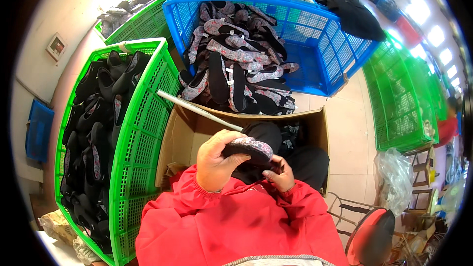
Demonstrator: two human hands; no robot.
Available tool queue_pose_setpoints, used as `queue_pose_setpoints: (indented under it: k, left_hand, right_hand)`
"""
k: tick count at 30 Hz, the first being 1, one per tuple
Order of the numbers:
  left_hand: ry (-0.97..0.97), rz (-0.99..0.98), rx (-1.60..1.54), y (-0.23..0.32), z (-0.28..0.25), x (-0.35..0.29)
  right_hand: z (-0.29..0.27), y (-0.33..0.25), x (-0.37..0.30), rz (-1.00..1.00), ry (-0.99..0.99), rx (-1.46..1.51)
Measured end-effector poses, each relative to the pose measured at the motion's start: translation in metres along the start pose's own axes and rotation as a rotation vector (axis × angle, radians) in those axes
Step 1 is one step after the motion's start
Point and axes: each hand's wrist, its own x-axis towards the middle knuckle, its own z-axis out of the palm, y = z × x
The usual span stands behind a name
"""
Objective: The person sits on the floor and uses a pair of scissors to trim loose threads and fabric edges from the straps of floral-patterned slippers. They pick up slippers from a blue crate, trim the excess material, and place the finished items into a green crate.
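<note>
Apparently to keep it steady, the left hand (217, 161) pinches a floral shoe (252, 151) between thumb and fingers, amid the cardboard box's (171, 145) left and right edges; the right hand (281, 174) curls beside it, whether pinching I cannot tell

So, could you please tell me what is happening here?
A seated person in a red jacket grips a floral shoe with a dark sole in the left hand. The right hand is at its lower end; its exact contact is unclear. Ahead, more floral shoes are heaped at a blue crate; black shoes fill a green crate on the left.
</note>
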Motion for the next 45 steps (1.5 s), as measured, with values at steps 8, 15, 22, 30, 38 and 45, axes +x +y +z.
queue_pose_setpoints:
  k: [8, 15, 22, 30, 38, 45]
  left_hand:
    - [-0.188, 0.089, 0.363, 0.013, 0.003, 0.007]
    - [-0.277, 0.062, 0.336, 0.006, 0.016, 0.003]
    - [-0.253, 0.093, 0.351, 0.009, 0.026, 0.003]
    - [-0.202, 0.052, 0.41, 0.004, 0.032, -0.002]
    - [-0.169, 0.053, 0.428, -0.002, 0.037, -0.002]
    - [-0.186, 0.015, 0.441, -0.005, 0.04, -0.002]
  right_hand:
    - [-0.002, -0.091, 0.022, -0.305, -0.117, -0.116]
    - [0.023, -0.145, 0.024, -0.238, -0.247, -0.505]
    - [0.032, -0.153, 0.024, -0.359, -0.223, -0.607]
    - [0.037, -0.165, 0.027, -0.434, -0.217, -0.828]
    - [0.033, -0.169, 0.033, -0.56, -0.225, -1.072]
    - [0.028, -0.169, 0.036, -0.579, -0.261, -1.131]
